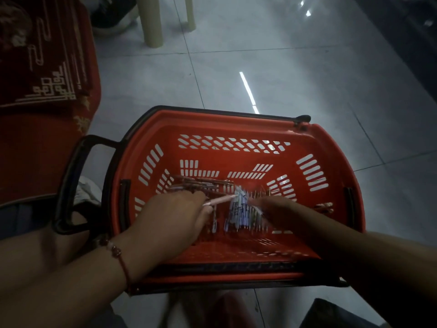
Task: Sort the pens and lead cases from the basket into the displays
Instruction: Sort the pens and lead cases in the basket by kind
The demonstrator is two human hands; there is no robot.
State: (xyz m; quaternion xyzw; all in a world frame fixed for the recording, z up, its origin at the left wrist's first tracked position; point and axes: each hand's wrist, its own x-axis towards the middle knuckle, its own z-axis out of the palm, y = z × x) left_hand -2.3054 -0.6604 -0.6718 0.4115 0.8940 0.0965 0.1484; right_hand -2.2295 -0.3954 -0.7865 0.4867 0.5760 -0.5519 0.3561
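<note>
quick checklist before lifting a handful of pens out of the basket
1. Both hands inside the red basket: ok. The left hand and right hand are over the pile.
2. Left hand holds something: ok. A pale pink pen sticks out from its fingers.
3. Right hand's grip on the white and blue pens: cannot tell, that hand is blurred.
4. Brown pens at the basket's back left untouched: ok.
5. Displays in reach: cannot tell, none are in view.
6. Lead cases found: cannot tell, too dark and blurred.
</note>
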